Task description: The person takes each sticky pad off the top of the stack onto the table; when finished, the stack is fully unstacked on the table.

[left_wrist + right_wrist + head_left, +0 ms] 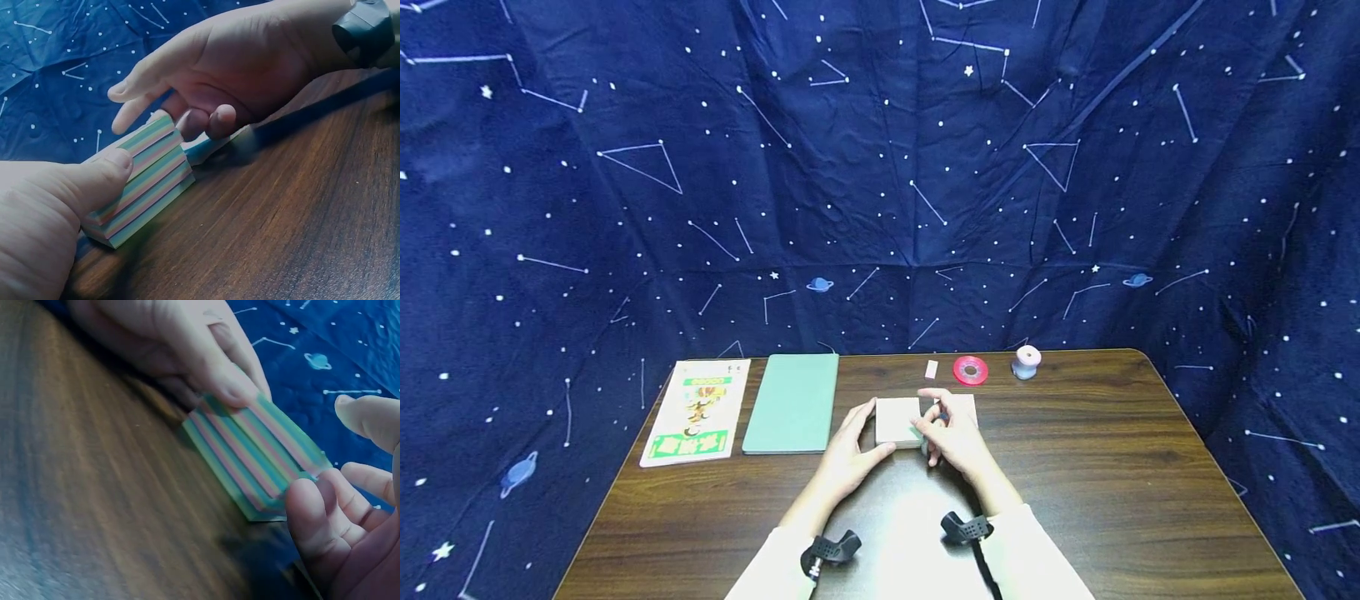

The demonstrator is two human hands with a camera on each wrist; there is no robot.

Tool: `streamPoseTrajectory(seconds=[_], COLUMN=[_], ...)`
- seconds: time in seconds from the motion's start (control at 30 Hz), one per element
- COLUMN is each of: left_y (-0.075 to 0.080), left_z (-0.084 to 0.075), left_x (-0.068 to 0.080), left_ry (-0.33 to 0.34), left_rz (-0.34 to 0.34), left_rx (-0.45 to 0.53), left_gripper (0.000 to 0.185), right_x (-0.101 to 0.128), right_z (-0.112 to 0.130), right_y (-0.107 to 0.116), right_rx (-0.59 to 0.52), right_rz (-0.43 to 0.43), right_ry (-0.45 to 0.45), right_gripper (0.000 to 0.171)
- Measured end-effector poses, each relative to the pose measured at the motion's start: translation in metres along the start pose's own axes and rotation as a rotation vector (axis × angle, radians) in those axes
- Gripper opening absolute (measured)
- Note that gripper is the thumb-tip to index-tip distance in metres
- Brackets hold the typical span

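A small block of pastel paper pads point(897, 419), white on top with striped green, pink, yellow and blue sides, stands on the table. My left hand point(846, 460) grips its left end, the thumb point(111, 172) against the striped near side and the fingers at the far side. At the right end is my right hand point(953, 434), thumb and forefinger held out over the block, the other fingers point(312, 503) loosely curled beside its corner. A flat white piece point(964, 405) lies beyond the right hand, partly covered by it.
Behind the hands sit a small pale pink piece point(932, 369), a red ring-shaped roll point(971, 371) and a pale spool point(1026, 362). A mint-green notebook point(792, 404) and a printed booklet point(697, 412) lie left on the wooden table point(1112, 483). A starry blue curtain point(880, 208) hangs behind.
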State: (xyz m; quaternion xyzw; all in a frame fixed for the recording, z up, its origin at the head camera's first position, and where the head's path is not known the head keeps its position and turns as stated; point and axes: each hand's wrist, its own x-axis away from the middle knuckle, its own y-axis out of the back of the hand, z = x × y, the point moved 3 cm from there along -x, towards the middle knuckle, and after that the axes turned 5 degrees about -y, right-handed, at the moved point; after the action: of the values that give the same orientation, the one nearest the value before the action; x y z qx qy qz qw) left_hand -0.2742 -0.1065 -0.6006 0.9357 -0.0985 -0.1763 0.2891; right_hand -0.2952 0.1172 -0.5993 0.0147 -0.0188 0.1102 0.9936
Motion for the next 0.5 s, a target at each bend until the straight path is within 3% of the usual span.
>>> streamPoseTrajectory(seconds=[0.13, 0.3, 0.5], left_y=[-0.0011, -0.0018, 0.0009], left_z=[0.0002, 0.0028, -0.0011], left_x=[0.0017, 0.0010, 0.0006], left_ry=[-0.031, -0.117, -0.093], left_rz=[-0.016, -0.061, -0.048], left_rx=[-0.008, -0.018, 0.002], left_gripper=[0.085, 0.082, 0.086], right_x=[0.0018, 0.0025, 0.0017], right_z=[-0.0019, -0.0025, -0.0042], right_y=[-0.0041, -0.0051, -0.0070], right_rx=[-0.003, 0.003, 0.050], right_rz=[0.022, 0.026, 0.051], right_ry=[-0.020, -0.013, 0.001], right_gripper=[0.069, 0.072, 0.082])
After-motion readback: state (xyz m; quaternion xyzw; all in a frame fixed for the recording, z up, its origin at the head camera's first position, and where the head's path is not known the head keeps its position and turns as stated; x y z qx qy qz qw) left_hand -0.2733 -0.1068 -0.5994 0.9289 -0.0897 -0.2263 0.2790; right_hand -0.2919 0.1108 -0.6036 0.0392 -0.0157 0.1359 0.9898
